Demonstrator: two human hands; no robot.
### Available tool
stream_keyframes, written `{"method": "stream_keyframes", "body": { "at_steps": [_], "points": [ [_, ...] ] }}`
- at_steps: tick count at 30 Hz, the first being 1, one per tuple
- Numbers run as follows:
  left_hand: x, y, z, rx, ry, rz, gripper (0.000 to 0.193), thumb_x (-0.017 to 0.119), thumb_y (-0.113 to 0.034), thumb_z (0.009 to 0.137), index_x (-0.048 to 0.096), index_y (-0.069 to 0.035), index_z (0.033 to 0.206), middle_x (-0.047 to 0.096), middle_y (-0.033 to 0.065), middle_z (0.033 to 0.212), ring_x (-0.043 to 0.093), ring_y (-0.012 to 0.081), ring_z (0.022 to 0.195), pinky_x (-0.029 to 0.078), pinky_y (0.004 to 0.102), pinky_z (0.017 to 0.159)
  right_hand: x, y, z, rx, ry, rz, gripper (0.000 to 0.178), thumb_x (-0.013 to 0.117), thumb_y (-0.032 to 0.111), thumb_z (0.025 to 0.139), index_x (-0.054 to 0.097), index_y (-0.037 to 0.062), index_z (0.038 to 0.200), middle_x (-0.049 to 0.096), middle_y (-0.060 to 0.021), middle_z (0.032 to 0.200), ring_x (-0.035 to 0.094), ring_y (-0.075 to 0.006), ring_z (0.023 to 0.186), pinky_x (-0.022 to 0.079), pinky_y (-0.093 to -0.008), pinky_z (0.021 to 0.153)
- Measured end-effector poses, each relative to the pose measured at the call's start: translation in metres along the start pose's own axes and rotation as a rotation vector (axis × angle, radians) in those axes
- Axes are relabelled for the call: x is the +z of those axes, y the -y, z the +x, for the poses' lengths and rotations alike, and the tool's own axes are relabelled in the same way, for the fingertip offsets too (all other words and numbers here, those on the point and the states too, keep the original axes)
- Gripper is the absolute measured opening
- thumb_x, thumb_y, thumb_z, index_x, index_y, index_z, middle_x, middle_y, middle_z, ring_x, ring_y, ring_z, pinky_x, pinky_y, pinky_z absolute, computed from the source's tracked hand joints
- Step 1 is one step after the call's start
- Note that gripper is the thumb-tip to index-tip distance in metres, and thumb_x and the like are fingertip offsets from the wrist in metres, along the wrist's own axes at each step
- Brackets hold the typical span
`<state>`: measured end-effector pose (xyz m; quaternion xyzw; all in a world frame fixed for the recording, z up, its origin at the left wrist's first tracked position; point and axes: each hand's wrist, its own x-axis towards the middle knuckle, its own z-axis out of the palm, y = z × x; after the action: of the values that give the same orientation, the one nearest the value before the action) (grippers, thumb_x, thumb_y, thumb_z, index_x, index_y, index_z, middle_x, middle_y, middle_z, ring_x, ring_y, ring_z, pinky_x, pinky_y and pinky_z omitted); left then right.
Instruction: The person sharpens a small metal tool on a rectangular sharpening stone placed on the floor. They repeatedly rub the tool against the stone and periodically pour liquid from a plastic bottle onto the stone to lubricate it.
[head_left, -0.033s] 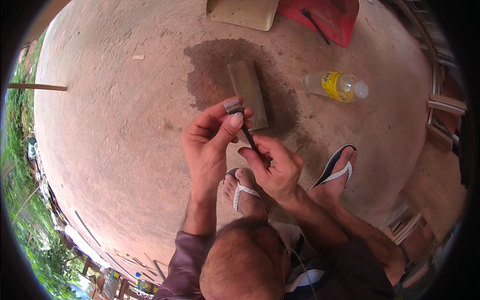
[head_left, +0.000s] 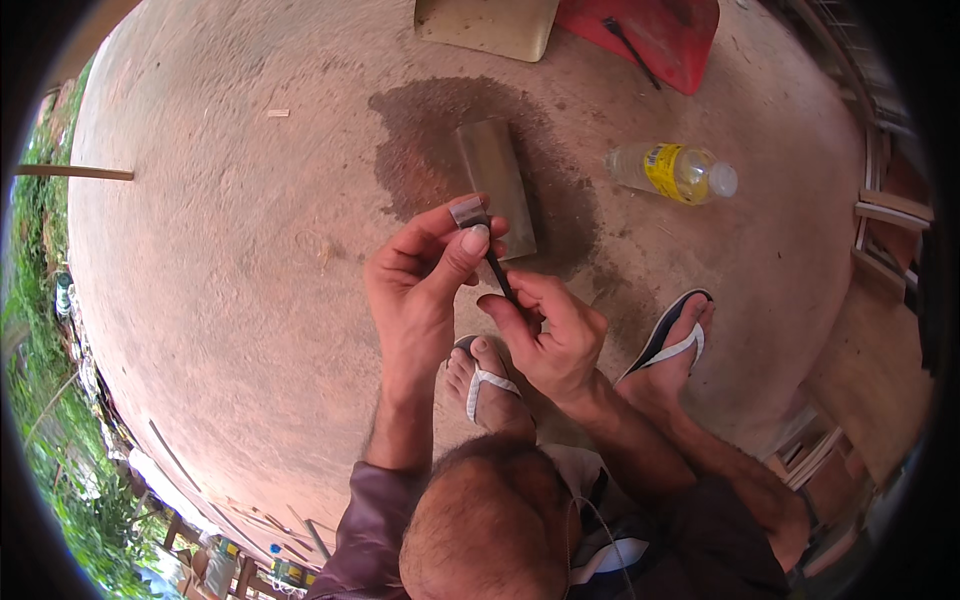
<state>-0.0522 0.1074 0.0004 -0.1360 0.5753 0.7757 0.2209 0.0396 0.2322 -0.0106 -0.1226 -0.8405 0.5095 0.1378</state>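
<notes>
Between my two hands is a chisel-like blade (head_left: 467, 211), with a wide bright flat end and a narrow dark shank. My left hand (head_left: 415, 275) pinches it just below the wide end, thumb on top and fingers behind. Around the lower shank, the thumb and fingers of my right hand (head_left: 550, 335) are closed; the shank's lower end is hidden in them. Just beyond my hands a grey rectangular block (head_left: 495, 165), like a sharpening stone, lies on a dark wet patch (head_left: 415, 130) of the floor. My fingers partly cover the block's near left edge.
On its side to the right lies a clear plastic bottle (head_left: 710, 178) with a yellow label. Farther off are a beige pan (head_left: 485, 25) and a red pan (head_left: 680, 50) with a dark slender tool (head_left: 632, 52). My sandalled feet (head_left: 490, 395) flank my right forearm. Wooden pieces (head_left: 895, 207) stand at right.
</notes>
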Motion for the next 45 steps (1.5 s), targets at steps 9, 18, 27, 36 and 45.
{"method": "stream_keyframes", "body": {
  "at_steps": [9,18,27,36,45],
  "points": [
    [0.002,-0.004,-0.004,0.005,0.048,-0.034,0.032,0.083,-0.012,0.102,0.076,0.001,0.131,0.084,0.0137,0.113,0.079,0.0141,0.098,0.057,0.0254,0.078,-0.001,-0.002,-0.003,0.034,-0.002,0.000,0.029,0.092,0.010,0.089,0.075,0.0041,0.113,0.077,-0.0084,0.083,0.073,-0.0192,0.065,0.057,-0.0328,0.057],
    [0.004,-0.005,0.008,-0.076,-0.051,0.092,0.031,0.082,-0.032,0.104,0.077,-0.002,0.102,0.081,0.0073,0.088,0.076,0.0105,0.077,0.049,0.0220,0.064,-0.007,-0.001,-0.010,0.085,0.059,-0.016,0.026,0.090,0.011,0.092,0.075,0.0031,0.110,0.076,-0.0098,0.079,0.074,-0.0206,0.064,0.057,-0.0336,0.057],
    [-0.024,0.010,0.037,0.026,-0.212,0.120,0.045,0.076,-0.045,0.107,0.079,0.000,0.106,0.082,0.0090,0.089,0.076,0.0115,0.075,0.051,0.0232,0.064,-0.008,-0.001,-0.012,0.124,0.068,-0.061,0.022,0.089,0.014,0.094,0.075,0.0030,0.107,0.075,-0.0100,0.078,0.074,-0.0219,0.064,0.058,-0.0335,0.057],
    [-0.014,0.011,0.018,-0.038,-0.010,0.181,0.041,0.085,-0.018,0.101,0.073,0.003,0.134,0.082,0.0053,0.097,0.074,0.0079,0.084,0.052,0.0224,0.073,-0.006,-0.009,-0.013,0.167,0.088,-0.097,0.021,0.088,0.015,0.094,0.075,0.0038,0.106,0.076,-0.0101,0.080,0.076,-0.0229,0.067,0.059,-0.0347,0.059],
    [-0.036,0.030,0.048,0.061,-0.213,0.060,0.039,0.079,-0.018,0.105,0.071,0.000,0.138,0.081,0.0076,0.098,0.074,0.0103,0.086,0.052,0.0242,0.074,-0.008,-0.007,-0.010,0.083,0.087,-0.184,0.021,0.089,0.011,0.092,0.075,0.0030,0.105,0.077,-0.0115,0.086,0.077,-0.0265,0.069,0.059,-0.0360,0.059]
  ]
}}
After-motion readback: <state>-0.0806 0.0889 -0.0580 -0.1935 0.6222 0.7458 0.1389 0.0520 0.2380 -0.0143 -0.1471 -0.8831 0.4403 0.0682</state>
